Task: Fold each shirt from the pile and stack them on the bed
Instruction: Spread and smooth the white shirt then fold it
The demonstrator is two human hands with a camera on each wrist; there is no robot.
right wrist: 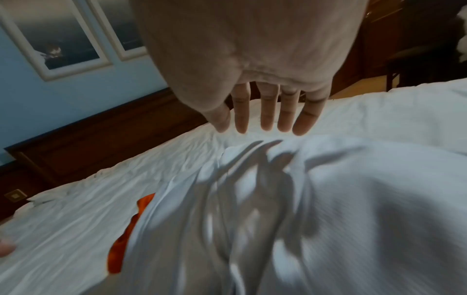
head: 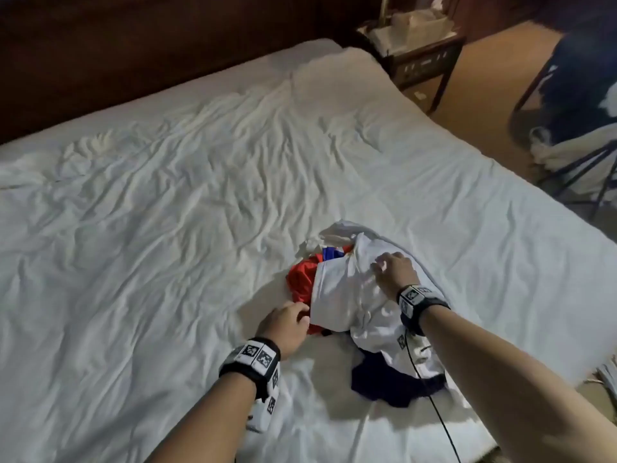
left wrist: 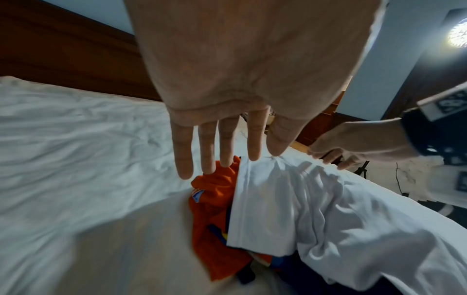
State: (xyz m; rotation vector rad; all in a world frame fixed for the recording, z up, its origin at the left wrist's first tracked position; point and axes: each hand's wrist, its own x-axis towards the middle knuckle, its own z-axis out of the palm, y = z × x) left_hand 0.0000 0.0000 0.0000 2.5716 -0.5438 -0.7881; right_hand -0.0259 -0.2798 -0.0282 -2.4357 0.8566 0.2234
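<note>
A small pile of shirts lies on the white bed (head: pixel 167 212), near its front right. A white shirt (head: pixel 340 295) (left wrist: pixel 316 209) (right wrist: pixel 328 199) is on top. An orange shirt (head: pixel 300 279) (left wrist: pixel 212 209) (right wrist: pixel 121 249) shows under its left edge, and a navy shirt (head: pixel 384 385) sticks out at the near side. My left hand (head: pixel 305 317) (left wrist: pixel 264 156) has straight fingers, with its index and thumb tips at the white shirt's hem corner. My right hand (head: pixel 380 264) (right wrist: pixel 257 129) is spread flat just over the top of the white shirt and casts a shadow on it.
A dark wooden headboard (head: pixel 133 45) runs along the far side. A nightstand (head: pixel 417 58) stands beyond the bed's far right corner. A chair with dark clothes (head: pixel 574 95) is on the floor at the right. A thin black cable (head: pixel 434 412) crosses the near sheet.
</note>
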